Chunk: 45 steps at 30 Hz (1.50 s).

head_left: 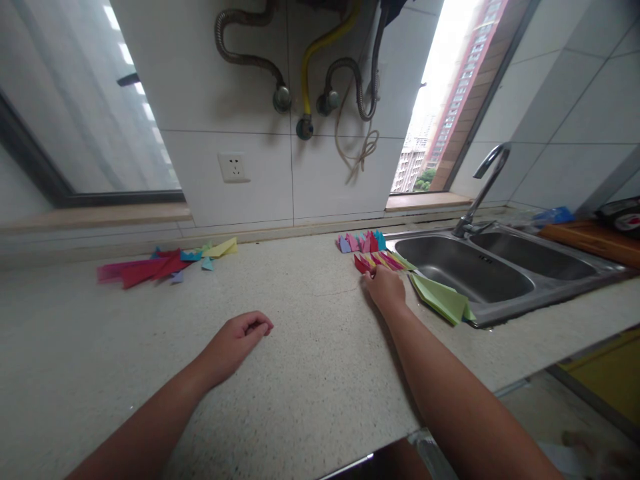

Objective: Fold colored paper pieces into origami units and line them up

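On the left half of the speckled countertop (pixel 300 373), my left hand (pixel 235 343) rests with its fingers curled in and nothing visible in them. My right hand (pixel 386 288) reaches to the near side of a row of red and yellow folded paper pieces (pixel 387 261). Its fingers are closed at the red left end of that row, and the fingertips are partly hidden. Just behind stands a second row of pink, purple, red and blue folded paper pieces (pixel 361 241). A larger light-green folded paper (pixel 440 298) lies right of my right wrist, against the sink edge.
Loose folded papers in pink, red, blue and yellow (pixel 155 268) lie at the back left. A double steel sink (pixel 505 297) with a faucet (pixel 493 167) is on the right. Hoses, valves and an outlet (pixel 233 167) are on the tiled wall. A wooden board (pixel 590 241) lies beyond the sink.
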### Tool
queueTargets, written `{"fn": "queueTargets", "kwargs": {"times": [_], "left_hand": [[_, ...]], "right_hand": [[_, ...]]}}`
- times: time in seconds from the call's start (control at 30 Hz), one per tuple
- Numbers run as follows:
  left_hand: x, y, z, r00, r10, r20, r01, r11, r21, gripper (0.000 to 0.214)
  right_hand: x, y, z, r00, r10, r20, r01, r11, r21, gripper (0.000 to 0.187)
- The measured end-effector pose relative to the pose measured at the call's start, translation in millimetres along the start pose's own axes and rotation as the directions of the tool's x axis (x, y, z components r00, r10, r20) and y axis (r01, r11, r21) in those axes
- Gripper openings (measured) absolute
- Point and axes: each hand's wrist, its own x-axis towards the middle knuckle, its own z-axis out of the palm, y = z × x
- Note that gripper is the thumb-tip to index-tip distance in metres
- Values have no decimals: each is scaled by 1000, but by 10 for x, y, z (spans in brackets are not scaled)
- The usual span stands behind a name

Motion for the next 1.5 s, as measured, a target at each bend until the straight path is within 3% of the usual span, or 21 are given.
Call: {"fn": "queueTargets", "kwargs": {"times": [1.3, 1.5], "left_hand": [[-5, 20, -1, 1000, 6, -19, -6, 1000, 17, 24], [-8, 16, -4, 1000, 17, -14, -17, 1000, -3, 23]], "right_hand": [[22, 26, 32, 1000, -2, -5, 3, 999, 47, 31], [-20, 0, -6, 999, 7, -51, -3, 998, 66, 33]]}}
